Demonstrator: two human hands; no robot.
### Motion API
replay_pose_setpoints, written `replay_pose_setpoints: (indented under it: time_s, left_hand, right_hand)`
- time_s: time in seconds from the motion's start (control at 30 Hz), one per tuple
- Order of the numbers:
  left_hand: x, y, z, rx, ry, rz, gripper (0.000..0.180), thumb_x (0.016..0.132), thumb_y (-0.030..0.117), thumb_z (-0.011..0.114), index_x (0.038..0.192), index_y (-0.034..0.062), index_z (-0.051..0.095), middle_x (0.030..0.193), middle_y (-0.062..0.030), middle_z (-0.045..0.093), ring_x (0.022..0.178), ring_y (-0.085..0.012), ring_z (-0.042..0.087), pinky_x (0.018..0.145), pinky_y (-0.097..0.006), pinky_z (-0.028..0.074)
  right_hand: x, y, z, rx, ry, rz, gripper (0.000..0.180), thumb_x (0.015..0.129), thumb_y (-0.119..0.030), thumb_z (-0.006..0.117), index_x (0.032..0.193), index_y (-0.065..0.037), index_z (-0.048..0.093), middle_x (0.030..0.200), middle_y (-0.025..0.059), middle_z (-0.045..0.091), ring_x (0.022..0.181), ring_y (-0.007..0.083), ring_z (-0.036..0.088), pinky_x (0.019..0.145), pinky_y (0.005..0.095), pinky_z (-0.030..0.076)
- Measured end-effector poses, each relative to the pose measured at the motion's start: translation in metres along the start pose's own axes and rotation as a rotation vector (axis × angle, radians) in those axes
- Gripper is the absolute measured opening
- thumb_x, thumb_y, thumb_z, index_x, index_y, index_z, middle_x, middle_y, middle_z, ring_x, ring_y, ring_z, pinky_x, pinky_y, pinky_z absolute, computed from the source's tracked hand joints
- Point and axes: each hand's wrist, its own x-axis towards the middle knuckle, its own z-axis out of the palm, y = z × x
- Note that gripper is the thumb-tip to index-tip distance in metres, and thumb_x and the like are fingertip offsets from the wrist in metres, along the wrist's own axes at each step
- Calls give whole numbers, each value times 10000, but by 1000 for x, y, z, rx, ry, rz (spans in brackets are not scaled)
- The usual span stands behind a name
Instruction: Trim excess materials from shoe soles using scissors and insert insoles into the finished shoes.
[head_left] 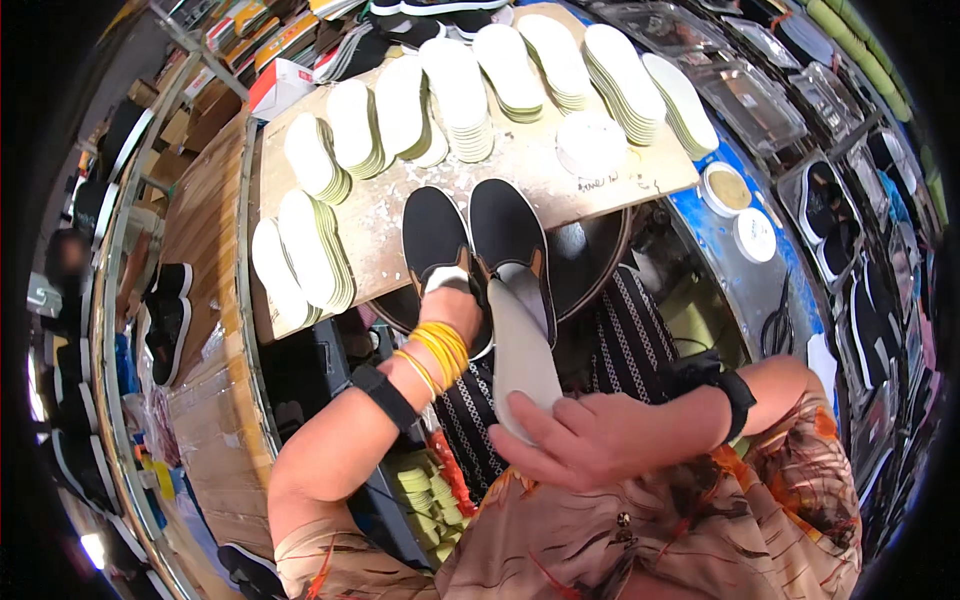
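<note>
— What have we got in hand here?

— A pale insole (522, 350), long and flat, its toe end pushed into the opening of the right-hand black slip-on shoe (512, 250). Our right hand (590, 437) grips its heel end, fingers wrapped over the top. We judge the step to be seating the insole into the shoe, and it looks roughly half in.

— And the left hand (450, 300)?

— It is at the mouth of the other black shoe (432, 238), just left of the first. The fingers are hidden, so we cannot tell whether they are closed or open. Yellow bangles (438, 350) circle that wrist.

— What would the next move call for?

— Probably a steady push forward while keeping the insole flat, so it does not buckle.

— And around the shoes?

— Both rest at the near edge of a scuffed wooden surface (520, 160). Beyond the shoes stand stacks of white insoles (455, 90); to their right sit two round tins (740, 210).
</note>
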Motion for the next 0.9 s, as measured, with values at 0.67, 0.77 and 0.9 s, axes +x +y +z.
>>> replay_pose_setpoints:
  time_s: [0.67,0.77,0.9]
  left_hand:
    - [-11,-30,22,138,216,227,616,765,118,585,1281,-126,351,1377,-214,291,1169,-332,448,977,-322,420]
    - [-13,-34,16,82,194,266,675,717,130,634,1271,-130,351,1369,-218,295,1166,-360,440,1002,-345,396]
    - [-17,-39,-2,-188,106,286,722,670,150,677,1266,-108,359,1308,-239,349,1153,-406,429,1028,-392,358]
  right_hand:
    - [-41,27,69,136,-67,-33,238,748,-200,542,928,-47,521,721,66,555,592,168,548,519,252,437]
    - [-49,51,92,240,-72,-64,220,732,-186,555,906,-53,529,757,52,541,647,181,550,562,279,461]
    - [-52,84,114,123,-247,101,178,722,-188,588,847,-70,541,797,31,547,773,209,563,685,323,463]
